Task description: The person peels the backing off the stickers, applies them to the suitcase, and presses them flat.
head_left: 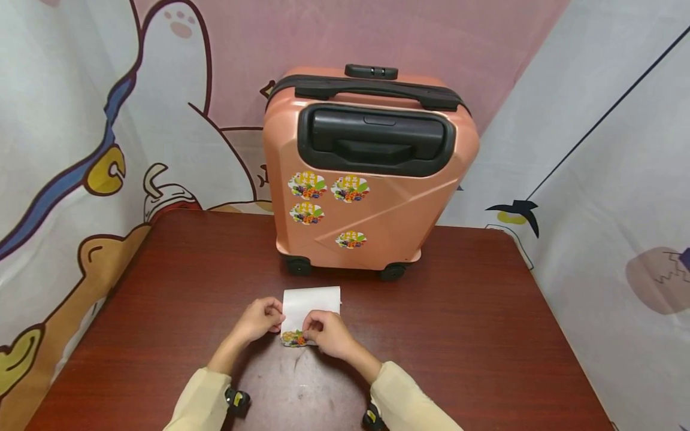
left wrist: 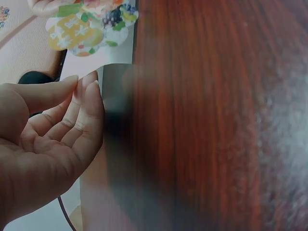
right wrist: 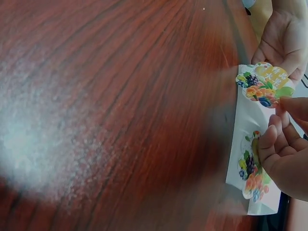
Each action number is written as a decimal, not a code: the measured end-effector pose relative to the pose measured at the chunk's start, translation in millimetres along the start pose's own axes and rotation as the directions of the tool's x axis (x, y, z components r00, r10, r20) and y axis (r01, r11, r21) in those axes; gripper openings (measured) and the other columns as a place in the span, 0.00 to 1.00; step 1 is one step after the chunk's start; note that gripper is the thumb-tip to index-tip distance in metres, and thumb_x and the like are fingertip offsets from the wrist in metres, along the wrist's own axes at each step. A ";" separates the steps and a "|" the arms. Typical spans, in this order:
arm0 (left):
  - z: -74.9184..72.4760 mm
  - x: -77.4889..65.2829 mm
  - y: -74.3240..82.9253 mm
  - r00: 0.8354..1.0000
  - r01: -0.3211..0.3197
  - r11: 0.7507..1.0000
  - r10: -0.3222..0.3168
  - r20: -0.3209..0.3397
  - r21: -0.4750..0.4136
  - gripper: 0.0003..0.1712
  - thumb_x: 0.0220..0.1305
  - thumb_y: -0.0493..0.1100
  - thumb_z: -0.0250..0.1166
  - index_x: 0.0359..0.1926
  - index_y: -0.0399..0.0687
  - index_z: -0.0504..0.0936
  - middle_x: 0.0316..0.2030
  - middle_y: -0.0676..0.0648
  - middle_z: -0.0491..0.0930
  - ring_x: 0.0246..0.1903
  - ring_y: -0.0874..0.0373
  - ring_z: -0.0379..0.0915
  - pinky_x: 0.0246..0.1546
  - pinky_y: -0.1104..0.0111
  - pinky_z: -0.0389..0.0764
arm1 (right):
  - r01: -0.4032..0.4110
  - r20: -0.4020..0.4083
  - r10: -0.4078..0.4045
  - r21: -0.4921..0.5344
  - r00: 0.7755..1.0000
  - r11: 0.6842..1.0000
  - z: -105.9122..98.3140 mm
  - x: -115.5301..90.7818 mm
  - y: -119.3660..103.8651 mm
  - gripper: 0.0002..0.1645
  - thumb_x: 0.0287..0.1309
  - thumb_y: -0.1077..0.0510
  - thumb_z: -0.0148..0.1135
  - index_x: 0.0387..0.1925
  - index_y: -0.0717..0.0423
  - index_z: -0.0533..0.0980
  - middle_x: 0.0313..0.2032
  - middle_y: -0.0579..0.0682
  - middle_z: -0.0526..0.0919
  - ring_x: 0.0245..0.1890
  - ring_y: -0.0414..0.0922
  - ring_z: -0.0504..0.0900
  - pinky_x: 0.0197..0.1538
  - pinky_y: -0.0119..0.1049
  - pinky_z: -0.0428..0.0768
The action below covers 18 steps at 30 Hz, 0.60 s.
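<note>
My left hand (head_left: 257, 320) pinches the left edge of a white sticker sheet (head_left: 312, 299) between thumb and fingers. Close beside it, my right hand (head_left: 331, 335) pinches the edge of a colourful fruit sticker (right wrist: 264, 85) by the sheet's near end. In the right wrist view another fruit sticker (right wrist: 250, 168) lies on the sheet, partly behind the right fingers. Whether the pinched sticker is fully off the sheet is hard to tell. Behind the hands stands an upright pink suitcase (head_left: 388, 209) with several similar round stickers (head_left: 350, 188) on its front.
The suitcase stands on the brown wooden table (head_left: 474, 323) near its back edge, its black wheels (head_left: 393, 272) on the tabletop. A cartoon-printed cloth (head_left: 593, 149) hangs behind and at both sides. Each wrist wears a small black camera (head_left: 237, 400).
</note>
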<state>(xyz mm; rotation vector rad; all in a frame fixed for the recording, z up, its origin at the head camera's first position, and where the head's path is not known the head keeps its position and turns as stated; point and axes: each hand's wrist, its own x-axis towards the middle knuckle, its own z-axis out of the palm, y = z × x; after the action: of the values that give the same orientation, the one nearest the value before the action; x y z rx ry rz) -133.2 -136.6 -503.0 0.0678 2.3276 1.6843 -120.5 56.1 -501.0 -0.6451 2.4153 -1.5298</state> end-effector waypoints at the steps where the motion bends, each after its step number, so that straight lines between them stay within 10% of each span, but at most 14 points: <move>1: -0.3 0.4 -0.4 1.000 0.004 1.000 -0.004 -0.005 0.002 0.04 0.54 0.25 0.59 0.31 0.27 0.72 0.21 0.44 0.76 0.21 0.56 0.75 0.24 0.65 0.80 | -0.008 0.002 0.008 0.005 1.000 1.000 -0.1 -0.1 0.6 0.07 0.45 0.74 0.62 0.21 0.62 0.74 0.16 0.52 0.75 0.10 0.32 0.66 0.12 0.23 0.67; 18: -6.7 1.8 -0.1 0.998 0.053 0.999 -0.053 0.031 -0.007 0.05 0.53 0.27 0.60 0.33 0.27 0.74 0.22 0.44 0.77 0.23 0.54 0.76 0.25 0.62 0.80 | 0.003 0.001 -0.003 0.000 1.000 1.000 -14.4 1.3 -4.1 0.06 0.45 0.72 0.63 0.22 0.61 0.75 0.17 0.46 0.74 0.16 0.34 0.70 0.19 0.27 0.72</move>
<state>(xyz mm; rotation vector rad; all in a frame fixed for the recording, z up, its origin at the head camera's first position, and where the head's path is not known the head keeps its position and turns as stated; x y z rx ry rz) -136.5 -142.4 -501.5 0.0304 2.2803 1.6551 -126.3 65.6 -490.9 -0.6499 2.4149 -1.5303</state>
